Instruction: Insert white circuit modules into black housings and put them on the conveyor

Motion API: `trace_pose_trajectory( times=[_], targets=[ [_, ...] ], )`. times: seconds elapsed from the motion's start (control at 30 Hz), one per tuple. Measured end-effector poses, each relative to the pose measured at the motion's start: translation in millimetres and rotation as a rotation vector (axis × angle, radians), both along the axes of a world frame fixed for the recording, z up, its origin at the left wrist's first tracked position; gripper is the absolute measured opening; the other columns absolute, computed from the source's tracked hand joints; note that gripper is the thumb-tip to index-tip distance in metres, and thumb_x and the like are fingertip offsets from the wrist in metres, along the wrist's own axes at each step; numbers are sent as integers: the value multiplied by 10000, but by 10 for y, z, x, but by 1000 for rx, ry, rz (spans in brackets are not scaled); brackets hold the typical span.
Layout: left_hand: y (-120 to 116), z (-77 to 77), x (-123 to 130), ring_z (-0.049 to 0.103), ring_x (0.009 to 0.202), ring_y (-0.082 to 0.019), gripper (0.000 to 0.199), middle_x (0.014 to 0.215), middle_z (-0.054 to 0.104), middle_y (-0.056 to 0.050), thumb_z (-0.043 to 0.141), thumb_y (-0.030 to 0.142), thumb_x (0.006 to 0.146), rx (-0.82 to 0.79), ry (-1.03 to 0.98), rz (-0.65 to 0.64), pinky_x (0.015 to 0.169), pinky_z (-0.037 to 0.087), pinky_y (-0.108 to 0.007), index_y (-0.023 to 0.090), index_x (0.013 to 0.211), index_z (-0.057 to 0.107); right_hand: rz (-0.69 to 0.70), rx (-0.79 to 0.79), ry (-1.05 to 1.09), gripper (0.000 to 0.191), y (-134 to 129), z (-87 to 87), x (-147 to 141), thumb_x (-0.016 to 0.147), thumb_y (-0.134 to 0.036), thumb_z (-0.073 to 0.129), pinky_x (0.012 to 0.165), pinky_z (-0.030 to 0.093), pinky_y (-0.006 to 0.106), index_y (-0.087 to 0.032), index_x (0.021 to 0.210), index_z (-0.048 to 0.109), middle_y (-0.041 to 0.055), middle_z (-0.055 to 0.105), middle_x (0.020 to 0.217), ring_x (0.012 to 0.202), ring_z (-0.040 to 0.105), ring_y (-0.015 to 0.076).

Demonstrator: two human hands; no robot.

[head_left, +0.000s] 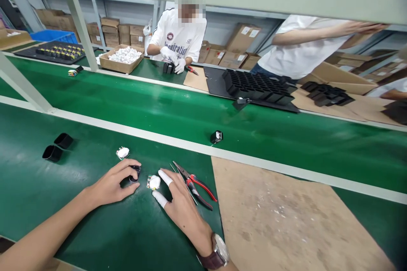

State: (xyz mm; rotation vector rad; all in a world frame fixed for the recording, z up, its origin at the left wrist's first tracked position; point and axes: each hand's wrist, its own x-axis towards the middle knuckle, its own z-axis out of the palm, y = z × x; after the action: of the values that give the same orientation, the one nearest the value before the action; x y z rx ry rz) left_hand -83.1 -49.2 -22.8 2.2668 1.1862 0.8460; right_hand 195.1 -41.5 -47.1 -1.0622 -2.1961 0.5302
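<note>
On the green bench, my left hand is curled around a small black plastic housing, fingers on its upper side and thumb below it. Just right of it lies a small circuit board with a white cover. My right hand, wearing white finger cots on thumb and forefinger, is spread beside that board; whether the fingertips touch it I cannot tell. Another white-covered circuit board sits beyond my left hand. Pliers with red and black handles lie beside my right hand, with a thin metal tool partly hidden by it.
Two black housings stand at the left. A cardboard sheet covers the bench at right. Beyond a white rail, the green belt carries black units. Across it, a gloved co-worker handles black parts near a box of white pieces.
</note>
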Motion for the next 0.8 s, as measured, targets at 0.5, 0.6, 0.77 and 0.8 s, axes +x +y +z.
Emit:
trace_pose_trajectory(
  times=[0.5,0.6,0.77,0.8],
  targets=[
    [-14,-65,41,645,1352,-274,685,1465,645,-102,734,235,953,-133,-33,51,1154,541,-490,297,1552,406,-7,152,178,498,-121,244,-101,978,-75,548,945,583,478,-280,1431,532,104,641,1218,1129,638,271],
    [-34,-65,83,604,1405,-274,742,1527,600,-114,706,167,945,-122,-39,13,1193,510,-492,290,1594,368,4,188,189,530,-144,262,-112,966,-51,558,936,576,471,-277,1444,516,104,636,1215,1119,629,268],
    [-32,-105,86,670,1240,-267,770,1372,652,-106,754,247,944,-88,-31,70,1068,586,-456,312,1603,361,-3,225,190,549,-135,259,-111,962,-41,576,912,572,461,-259,1460,501,111,637,1203,1103,619,271],
    [-27,-106,75,674,1192,-269,813,1345,647,-104,806,308,915,-85,-13,84,1022,604,-449,320,1600,368,-7,231,190,551,-130,258,-109,962,-46,580,910,573,462,-255,1465,497,112,638,1201,1101,619,273]
  ],
)
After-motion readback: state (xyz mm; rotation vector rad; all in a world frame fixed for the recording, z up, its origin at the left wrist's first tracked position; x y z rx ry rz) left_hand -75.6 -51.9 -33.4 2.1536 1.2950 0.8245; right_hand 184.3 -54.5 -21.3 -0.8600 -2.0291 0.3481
